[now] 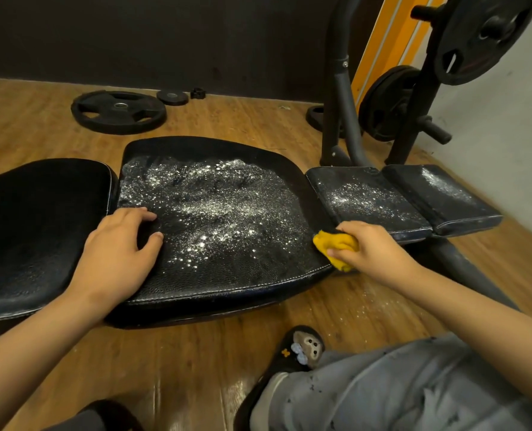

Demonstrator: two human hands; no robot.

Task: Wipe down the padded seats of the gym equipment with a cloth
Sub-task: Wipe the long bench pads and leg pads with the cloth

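Across the wooden floor (227,343) lies a black padded bench (221,275), its middle seat speckled with white droplets (208,206). Left hand (118,247) rests spread flat on it. Right hand (367,247) grips a yellow cloth (336,244) at the seat's right edge. Weight plates (118,112) lie behind; a plate rack (413,98) stands far right.

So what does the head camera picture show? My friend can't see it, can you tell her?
A person's right hand holds a bunched yellow cloth at the right edge of a black padded seat speckled with shiny wet droplets. Their left hand rests flat on the seat's left side. Weight plates lie on the wooden floor behind.
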